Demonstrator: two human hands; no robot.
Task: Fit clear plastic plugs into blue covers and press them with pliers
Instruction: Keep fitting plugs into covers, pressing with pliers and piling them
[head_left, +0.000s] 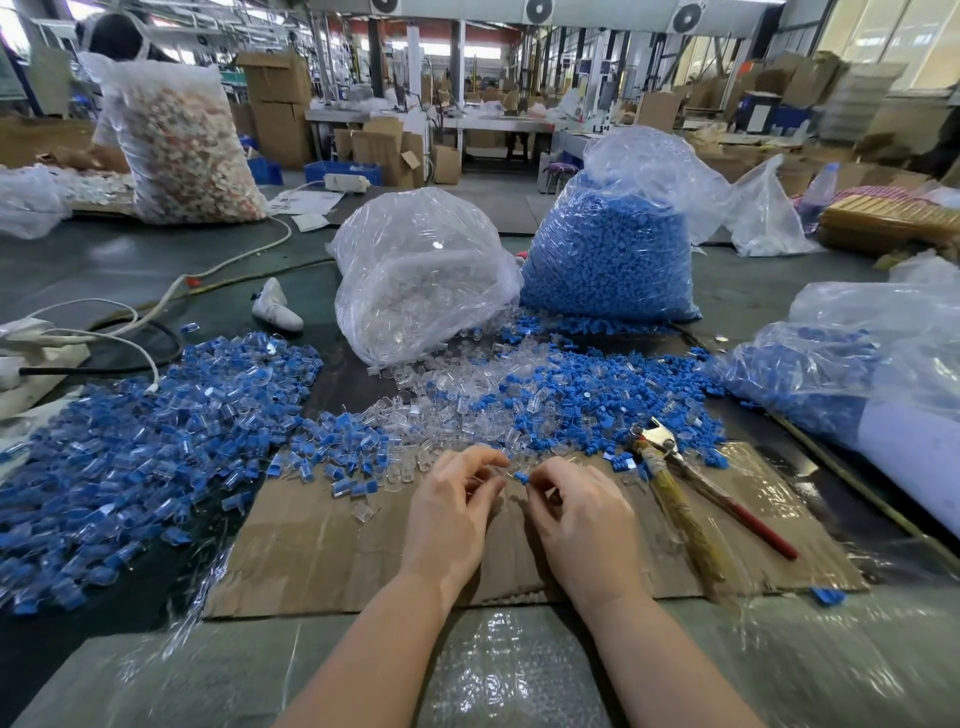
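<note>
- Fitting step is in hand: right hand pinches a blue cover at its fingertips, above the cardboard
- Left hand has fingers curled, seemingly pinching a clear plug; it is too transparent to be sure
- The 2 hands meet, parts nearly touching
- Pliers lie untouched just right of the hands
- Next, I judge: seat the plug squarely, then take the pliers to press
- Loose plugs and covers lie heaped on the table
</note>
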